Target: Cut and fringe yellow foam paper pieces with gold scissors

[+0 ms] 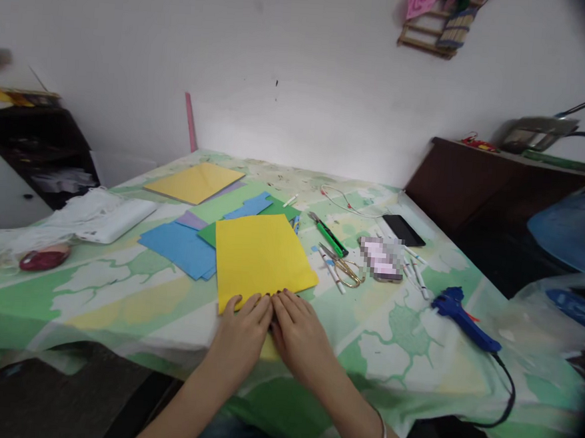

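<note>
A sheet of bright yellow paper [263, 250] lies in front of me near the table's front edge. My left hand [250, 316] and my right hand [293, 316] meet side by side at its near edge. Their fingers are bent and closed over that edge, with the fingertips on the paper. The thumbs are mostly hidden, so I cannot tell how far they reach under it. Blue paper [180, 244] and green paper [278, 208] lie partly beneath or beside the sheet on its left and far side.
Right of the paper are a green utility knife [332, 238], scissors [346, 271], white pens [421, 281], a phone [380, 258] and a blue glue gun [466, 318] with its cord. A stack of yellow sheets [195, 182] lies back left; a red oval object [44, 257] sits far left.
</note>
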{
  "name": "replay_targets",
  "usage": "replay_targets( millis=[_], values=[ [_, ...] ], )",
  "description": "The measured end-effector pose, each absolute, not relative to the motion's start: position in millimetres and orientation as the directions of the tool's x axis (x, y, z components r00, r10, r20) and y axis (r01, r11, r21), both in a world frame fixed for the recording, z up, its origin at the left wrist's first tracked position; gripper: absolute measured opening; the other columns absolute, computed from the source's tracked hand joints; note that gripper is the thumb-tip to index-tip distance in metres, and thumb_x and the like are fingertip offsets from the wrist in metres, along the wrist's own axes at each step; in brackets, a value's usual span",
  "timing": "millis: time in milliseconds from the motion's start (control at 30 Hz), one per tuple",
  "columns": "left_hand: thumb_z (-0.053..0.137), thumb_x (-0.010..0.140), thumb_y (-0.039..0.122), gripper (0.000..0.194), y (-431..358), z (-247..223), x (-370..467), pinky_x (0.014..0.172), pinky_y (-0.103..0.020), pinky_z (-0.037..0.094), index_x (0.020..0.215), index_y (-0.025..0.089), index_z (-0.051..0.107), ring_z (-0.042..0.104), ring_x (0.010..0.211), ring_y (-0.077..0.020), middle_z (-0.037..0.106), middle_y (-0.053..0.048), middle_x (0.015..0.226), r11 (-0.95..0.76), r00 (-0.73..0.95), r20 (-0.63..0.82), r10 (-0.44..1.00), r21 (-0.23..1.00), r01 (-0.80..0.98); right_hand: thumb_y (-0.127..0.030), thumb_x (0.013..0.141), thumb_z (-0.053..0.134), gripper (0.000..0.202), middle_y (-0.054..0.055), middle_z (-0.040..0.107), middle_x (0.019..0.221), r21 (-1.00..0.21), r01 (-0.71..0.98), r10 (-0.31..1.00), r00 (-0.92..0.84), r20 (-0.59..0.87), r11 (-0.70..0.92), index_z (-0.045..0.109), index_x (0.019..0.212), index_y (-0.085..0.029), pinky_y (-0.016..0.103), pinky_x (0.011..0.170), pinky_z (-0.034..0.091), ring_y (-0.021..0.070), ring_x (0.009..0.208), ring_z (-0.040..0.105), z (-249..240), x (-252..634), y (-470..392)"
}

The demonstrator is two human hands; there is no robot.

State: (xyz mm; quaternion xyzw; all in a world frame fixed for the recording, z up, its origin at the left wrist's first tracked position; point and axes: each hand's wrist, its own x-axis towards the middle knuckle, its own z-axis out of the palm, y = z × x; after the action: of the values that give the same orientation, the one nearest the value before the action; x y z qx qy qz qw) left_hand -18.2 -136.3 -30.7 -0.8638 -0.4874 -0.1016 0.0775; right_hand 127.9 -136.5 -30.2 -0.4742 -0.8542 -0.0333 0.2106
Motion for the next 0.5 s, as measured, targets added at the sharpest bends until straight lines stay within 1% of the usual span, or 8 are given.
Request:
replay_targets(
  millis=[67,167,267,367,500],
  values=[
    [0.037,0.082,0.006,0.041,-137,-33,-20,0.096,-0.05,0.029,0.116,0.016,0.056,0.05,0.111,-0.0255,0.06,-0.01,0.119,-0.509,0.492,0.272,0.827,-0.01,0.86,-0.02,0.09,0.04,0.038,0.011,0.054,0.126,-0.166,0.827,0.805,-0.443,0.394,0.536,0.048,0.126,-0.011,0.037,0.101,0.033,0.0209,0.122,0.042,-33,125,-143],
    [0.034,0.082,0.005,0.045,-140,-35,-22,0.099,-0.049,0.028,0.12,0.017,0.054,0.049,0.114,-0.0241,0.059,-0.009,0.122,-0.49,0.462,0.313,0.83,0.01,0.872,-0.022,0.09,0.039,0.04,0.01,0.053,0.128,-0.191,0.844,0.829,-0.404,0.387,0.501,0.047,0.127,-0.012,0.039,0.101,0.032,0.022,0.123,0.042,-33,127,-146],
    [0.032,0.081,0.004,0.048,-144,-36,-23,0.1,-0.051,0.025,0.123,0.018,0.051,0.048,0.117,-0.023,0.056,-0.008,0.126,-0.472,0.433,0.327,0.84,0.047,0.88,-0.026,0.09,0.038,0.041,0.014,0.052,0.129,-0.202,0.868,0.854,-0.357,0.379,0.453,0.048,0.127,-0.01,0.044,0.101,0.031,0.0265,0.122,0.042,-33,127,-147],
    [0.033,0.08,0.004,0.049,-147,-35,-25,0.102,-0.055,0.021,0.123,0.019,0.051,0.047,0.118,-0.0239,0.054,-0.008,0.128,-0.451,0.401,0.333,0.854,0.086,0.889,-0.03,0.09,0.037,0.045,0.018,0.05,0.129,-0.186,0.899,0.877,-0.31,0.367,0.396,0.048,0.127,-0.006,0.049,0.1,0.029,0.0308,0.122,0.04,-33,125,-149],
    [0.036,0.079,0.005,0.046,-151,-32,-32,0.101,-0.058,0.019,0.12,0.018,0.054,0.046,0.119,-0.0267,0.056,-0.009,0.126,-0.43,0.375,0.353,0.857,0.09,0.898,-0.035,0.088,0.039,0.05,0.02,0.05,0.128,-0.13,0.943,0.905,-0.246,0.346,0.306,0.048,0.126,-0.004,0.049,0.098,0.03,0.0322,0.121,0.041,-28,124,-148]
  ],
)
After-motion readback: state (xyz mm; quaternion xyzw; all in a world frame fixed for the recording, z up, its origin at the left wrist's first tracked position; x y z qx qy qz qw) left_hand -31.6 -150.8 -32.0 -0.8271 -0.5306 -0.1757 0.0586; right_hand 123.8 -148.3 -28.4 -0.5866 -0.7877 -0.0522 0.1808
